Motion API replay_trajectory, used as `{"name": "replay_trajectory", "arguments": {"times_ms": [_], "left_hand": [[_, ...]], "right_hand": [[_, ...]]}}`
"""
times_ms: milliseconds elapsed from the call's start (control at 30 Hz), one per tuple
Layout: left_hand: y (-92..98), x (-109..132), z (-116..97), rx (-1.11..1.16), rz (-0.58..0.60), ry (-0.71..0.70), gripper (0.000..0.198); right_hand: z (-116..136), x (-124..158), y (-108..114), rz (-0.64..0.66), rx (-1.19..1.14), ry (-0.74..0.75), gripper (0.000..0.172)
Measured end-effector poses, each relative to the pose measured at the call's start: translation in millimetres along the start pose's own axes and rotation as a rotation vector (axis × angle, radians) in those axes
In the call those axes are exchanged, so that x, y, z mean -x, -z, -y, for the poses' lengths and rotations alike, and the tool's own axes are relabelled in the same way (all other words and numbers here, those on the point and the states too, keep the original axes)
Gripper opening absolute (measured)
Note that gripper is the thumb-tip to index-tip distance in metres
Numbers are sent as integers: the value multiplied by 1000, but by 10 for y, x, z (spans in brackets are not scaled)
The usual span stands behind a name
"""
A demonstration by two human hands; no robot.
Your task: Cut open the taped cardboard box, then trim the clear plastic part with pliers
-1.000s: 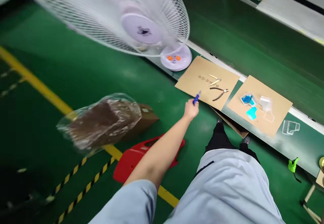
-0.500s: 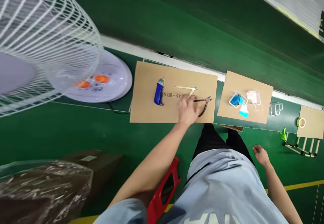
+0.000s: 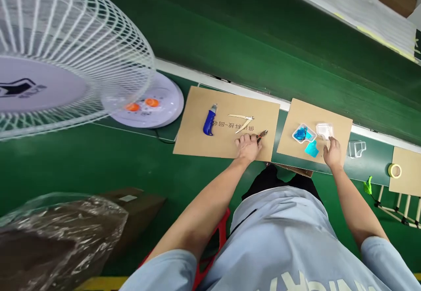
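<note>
Side cutters (image 3: 264, 133) at front RH corner of left cardboard sheet (image 3: 192, 144); head shows, handles mostly under L hand (image 3: 248, 148). L hand palm-down, fingers part curled; can't tell if it's actually gripping. R hand (image 3: 333, 154) over right sheet (image 3: 344, 126), fingers loosely bent at near edge of clear tray (image 3: 324, 130); can't tell if contact or hold.

Risks, IMO:
- Slip: if L grip is only on the handle ends, cutters could twist out. Sheet edge is close, so poss. drop to floor.
- Pinch: fingers close to the head; careless squeeze could nip skin.
- Drag: sheet looks loose on bench (image 3: 375, 164). If it slides, pale-handled nippers (image 3: 244, 122) + blue-handled knife (image 3: 209, 121) go w/ it. Can't confirm if blade's exposed.
- Knock: R hand sits v. near tub w/ blue bits (image 3: 294, 136) + blue flat piece (image 3: 312, 149). Sideways sweep could tip tub or shove the piece.
- Scratch: clear plastic prob marks easily if cutter tips touch it.
</note>
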State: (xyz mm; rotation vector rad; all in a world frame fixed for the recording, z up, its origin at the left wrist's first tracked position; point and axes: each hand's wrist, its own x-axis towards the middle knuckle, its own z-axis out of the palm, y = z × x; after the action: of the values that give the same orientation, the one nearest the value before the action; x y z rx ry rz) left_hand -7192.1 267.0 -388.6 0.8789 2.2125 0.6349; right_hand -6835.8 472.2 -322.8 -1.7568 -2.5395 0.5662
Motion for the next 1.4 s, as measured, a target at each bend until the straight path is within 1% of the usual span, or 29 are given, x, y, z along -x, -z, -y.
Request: {"name": "replay_trajectory", "arguments": {"times_ms": [67, 100, 200, 233, 267, 333, 400, 433, 467, 500, 567, 600, 633, 700, 767, 833, 900, 1000, 1167, 1267, 1300, 1400], "left_hand": [[-36, 239, -107, 78, -12, 58, 54], [-75, 394, -171, 132, -7, 90, 52], [-274, 928, -419, 346, 33, 200, 48], [-358, 1100, -519, 412, 42, 233, 49], [-443, 1258, -626, 483, 44, 266, 50], [-588, 1511, -866, 651, 37, 329, 50], [-666, 1679, -1143, 809, 41, 359, 55], [-674, 1737, -1296, 843, 52, 344, 58], [-660, 1783, -1459, 819, 67, 295, 60], [-627, 1821, -1630, 736, 80, 205, 59], [-515, 1886, -1983, 483, 87, -36, 51], [-444, 1918, -2155, 348, 76, -160, 46], [-366, 1948, -2317, 230, 55, -271, 42], [-202, 1998, -2590, 64, -12, -441, 39], [-38, 2026, -2774, -48, -92, -574, 36], [112, 2031, -2868, -147, -161, -685, 33], [243, 2021, -2892, -232, -212, -761, 32], [404, 2008, -2857, -277, -259, -843, 32], [672, 2044, -2753, -307, -276, -951, 33], [823, 2088, -2716, -321, -293, -1014, 31], [861, 2101, -2713, -330, -296, -1032, 30], [922, 2131, -2733, -367, -307, -1071, 29]], "right_hand": [[-58, -324, -8, 13, -30, 60, 56], [-94, -455, -18, 25, -54, 76, 51], [-225, -702, -18, 38, -176, 83, 22], [-274, -733, 11, 26, -235, 69, 17], [-324, -737, 59, 10, -303, 47, 18], [-425, -661, 223, -15, -466, -11, 29], [-510, -473, 465, -22, -631, -51, 46], [-541, -343, 605, -7, -732, -63, 53], [-559, -195, 748, 29, -867, -83, 57], [-563, -39, 888, 86, -1032, -110, 59], [-526, 271, 1138, 267, -1473, -233, 57], [-485, 412, 1241, 345, -1649, -300, 58], [-431, 536, 1328, 406, -1774, -356, 59], [-289, 733, 1462, 454, -1862, -400, 59], [-121, 872, 1562, 470, -1880, -381, 53], [51, 975, 1649, 474, -1885, -342, 48], [208, 1065, 1726, 473, -1879, -303, 49], [394, 1202, 1822, 506, -1843, -224, 62], [639, 1431, 1907, 672, -1824, -101, 82], [791, 1506, 1926, 667, -1908, -69, 95], [842, 1513, 1936, 659, -1945, -63, 94], [977, 1487, 1996, 682, -2046, -94, 76]]}}
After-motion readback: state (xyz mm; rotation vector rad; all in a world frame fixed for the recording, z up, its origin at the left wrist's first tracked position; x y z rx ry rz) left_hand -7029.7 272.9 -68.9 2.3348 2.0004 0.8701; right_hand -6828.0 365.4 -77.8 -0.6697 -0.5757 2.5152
